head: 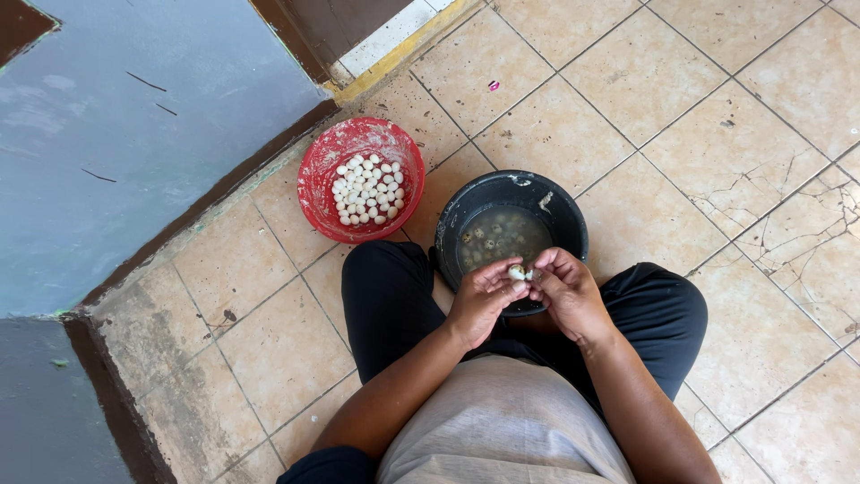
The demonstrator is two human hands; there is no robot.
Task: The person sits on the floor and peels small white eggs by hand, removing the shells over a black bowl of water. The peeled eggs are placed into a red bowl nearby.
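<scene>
Left hand (481, 300) and right hand (564, 291) pinching a small pale egg (517, 271), black plastic basin (566, 220) holding murky water, red plastic bowl (322, 157) holding peeled white eggs (367, 190), all sitting on cracked beige floor tiles (717, 152)

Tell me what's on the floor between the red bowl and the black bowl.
Nothing: the head view shows only bare tile between the red bowl and the black bowl.

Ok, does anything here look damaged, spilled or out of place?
The floor tiles at right are cracked, and a small pink scrap lies alone on the floor beyond the black bowl. Nothing looks spilled.
</scene>
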